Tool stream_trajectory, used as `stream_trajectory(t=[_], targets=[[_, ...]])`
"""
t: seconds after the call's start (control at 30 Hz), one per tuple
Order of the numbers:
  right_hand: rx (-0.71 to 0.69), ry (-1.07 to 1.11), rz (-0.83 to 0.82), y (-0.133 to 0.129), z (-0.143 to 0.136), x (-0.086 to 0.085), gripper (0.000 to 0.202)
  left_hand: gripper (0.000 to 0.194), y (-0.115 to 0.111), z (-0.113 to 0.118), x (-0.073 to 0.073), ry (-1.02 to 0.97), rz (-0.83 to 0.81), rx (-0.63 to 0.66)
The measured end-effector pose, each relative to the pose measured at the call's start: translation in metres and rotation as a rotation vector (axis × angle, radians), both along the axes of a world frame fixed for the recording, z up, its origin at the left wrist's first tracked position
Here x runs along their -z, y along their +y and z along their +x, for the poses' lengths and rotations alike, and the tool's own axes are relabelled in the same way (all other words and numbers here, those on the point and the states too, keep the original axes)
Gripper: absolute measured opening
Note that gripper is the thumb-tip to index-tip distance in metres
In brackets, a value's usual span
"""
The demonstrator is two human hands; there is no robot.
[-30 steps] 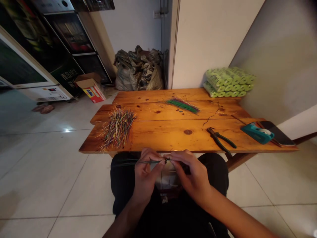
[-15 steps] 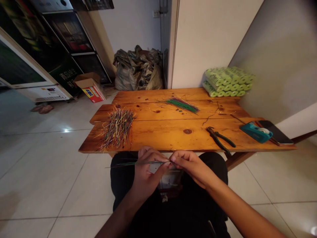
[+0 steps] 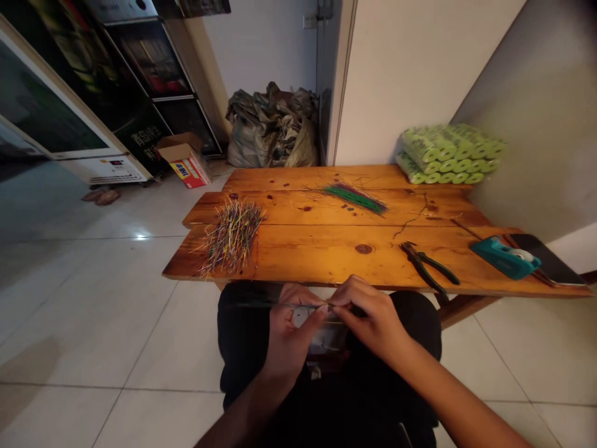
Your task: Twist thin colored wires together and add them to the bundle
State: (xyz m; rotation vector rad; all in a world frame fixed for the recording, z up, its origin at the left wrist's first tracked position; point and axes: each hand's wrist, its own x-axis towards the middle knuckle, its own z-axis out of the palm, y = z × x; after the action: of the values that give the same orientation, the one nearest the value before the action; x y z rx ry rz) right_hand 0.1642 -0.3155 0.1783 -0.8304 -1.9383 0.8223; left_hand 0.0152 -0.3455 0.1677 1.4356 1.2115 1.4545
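Observation:
Over my lap, in front of the table edge, my left hand (image 3: 291,330) pinches a small bundle of thin dark wires (image 3: 301,305). Their loose ends trail out to the left, blurred against my dark trousers. My right hand (image 3: 370,308) is closed on the right end of the same wires, fingertips touching those of the left. The very tip between the fingers is hidden. On the table, a heap of multicoloured wires (image 3: 236,236) lies at the left, and a sheaf of green and reddish wires (image 3: 357,198) lies farther back.
Pliers (image 3: 426,267) with dark handles lie on the wooden table (image 3: 308,249), right of my hands. Beyond them sit a teal tape dispenser (image 3: 504,258) and a phone (image 3: 550,261). Wrapped green rolls (image 3: 450,155) are stacked at the back. A cardboard box (image 3: 186,162) and bags (image 3: 273,127) stand on the floor.
The view has shifted slightly, so everything sits farther right. My right hand has turned a little, its knuckles higher, while both hands keep hold of the wires.

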Motion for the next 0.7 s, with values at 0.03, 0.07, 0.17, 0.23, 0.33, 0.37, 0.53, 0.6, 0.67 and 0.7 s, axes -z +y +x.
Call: stream_trajectory(t=[0.03, 0.07, 0.17, 0.23, 0.33, 0.37, 0.53, 0.6, 0.67, 0.7], targets=[[0.024, -0.011, 0.072, -0.001, -0.001, -0.001, 0.012, 0.009, -0.002, -0.001, -0.003, 0.033, 0.026, 0.001], [0.044, -0.002, 0.081, -0.003, -0.003, -0.002, 0.013, 0.008, -0.004, -0.003, -0.007, 0.078, 0.063, 0.005], [0.015, 0.12, -0.238, -0.007, -0.005, -0.007, 0.003, 0.006, -0.008, -0.014, -0.026, 0.271, 0.214, -0.005], [-0.112, 0.183, -0.539, -0.008, -0.005, -0.01, 0.013, 0.007, -0.006, -0.024, -0.038, 0.392, 0.288, -0.027], [-0.242, 0.211, -0.793, -0.01, -0.005, -0.008, 0.028, 0.003, -0.001, -0.038, -0.043, 0.371, 0.222, 0.026], [-0.235, 0.244, -0.851, -0.01, -0.007, -0.005, 0.032, 0.003, 0.001, -0.04, -0.039, 0.293, 0.15, 0.069], [-0.127, 0.6, -1.113, -0.018, -0.035, 0.025, 0.03, 0.022, 0.009, -0.037, -0.003, -0.121, -0.305, 0.227], [-0.122, 0.658, -1.165, -0.023, -0.048, 0.035, 0.03, 0.022, 0.011, -0.034, 0.01, -0.178, -0.392, 0.199], [-0.123, 0.676, -1.201, -0.027, -0.058, 0.044, 0.03, 0.023, 0.012, -0.034, 0.018, -0.231, -0.436, 0.136], [-0.125, 0.674, -1.214, -0.029, -0.06, 0.049, 0.03, 0.023, 0.013, -0.035, 0.022, -0.262, -0.45, 0.099]])
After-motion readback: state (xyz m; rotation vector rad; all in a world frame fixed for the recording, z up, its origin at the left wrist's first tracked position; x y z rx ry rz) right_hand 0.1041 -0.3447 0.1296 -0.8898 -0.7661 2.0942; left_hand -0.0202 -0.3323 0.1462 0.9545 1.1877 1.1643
